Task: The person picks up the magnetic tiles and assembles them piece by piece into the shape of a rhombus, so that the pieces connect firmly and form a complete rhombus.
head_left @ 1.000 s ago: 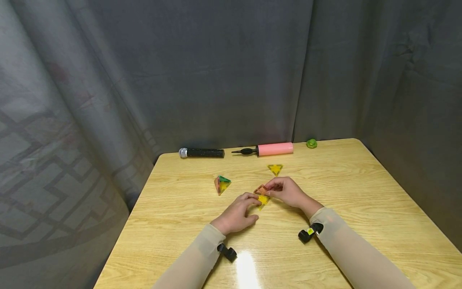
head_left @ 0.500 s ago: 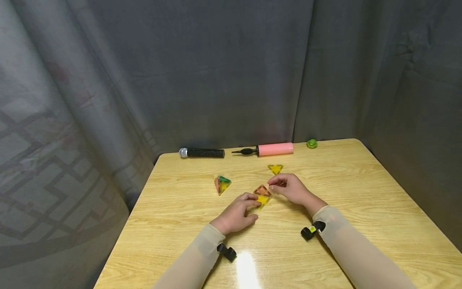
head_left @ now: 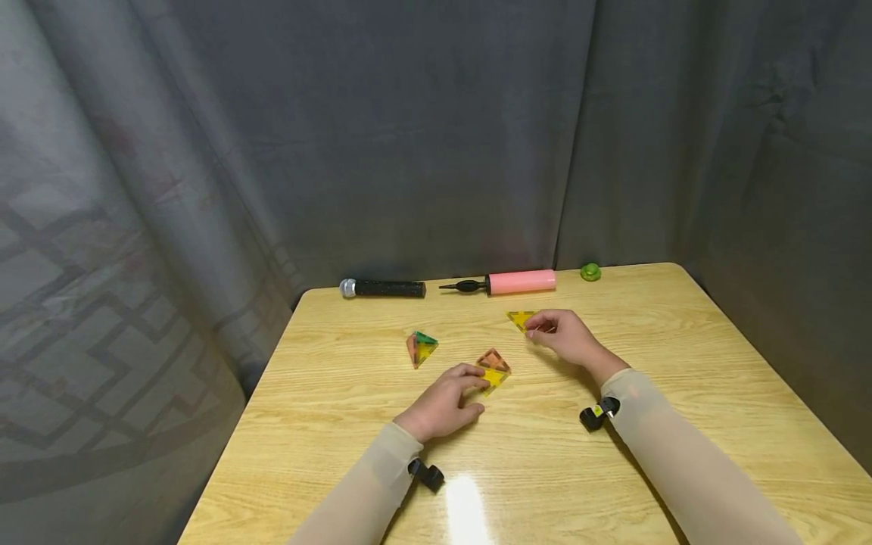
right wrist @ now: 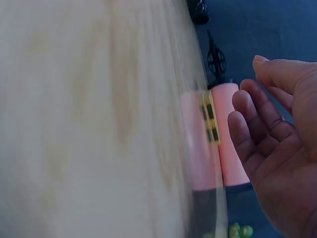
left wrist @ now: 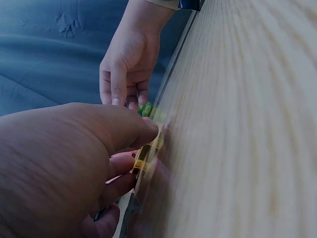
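My left hand point(head_left: 443, 405) rests its fingertips on a yellow triangular magnetic tile point(head_left: 493, 381). Edge to edge with it, on the far side, lies an orange triangular tile point(head_left: 493, 361). In the left wrist view the yellow tile point(left wrist: 143, 157) shows edge-on beside the fingers. My right hand point(head_left: 564, 335), holding nothing, hovers by a second yellow triangular tile point(head_left: 520, 318) and hides part of it. Its fingers are loosely bent, apart from that tile point(right wrist: 210, 118) in the right wrist view. A joined orange, green and yellow tile piece point(head_left: 422, 349) stands to the left.
Along the wooden table's point(head_left: 327, 409) back edge lie a black microphone point(head_left: 388, 288) with a silver head, a pink hand pump point(head_left: 521, 282) with a black nozzle, and a small green object point(head_left: 590, 272). Grey curtains point(head_left: 422, 136) hang behind.
My right hand has let go of the orange tile and moved away and to the right, over to the far yellow tile. The left hand has stayed nearly still on the nearer yellow tile.
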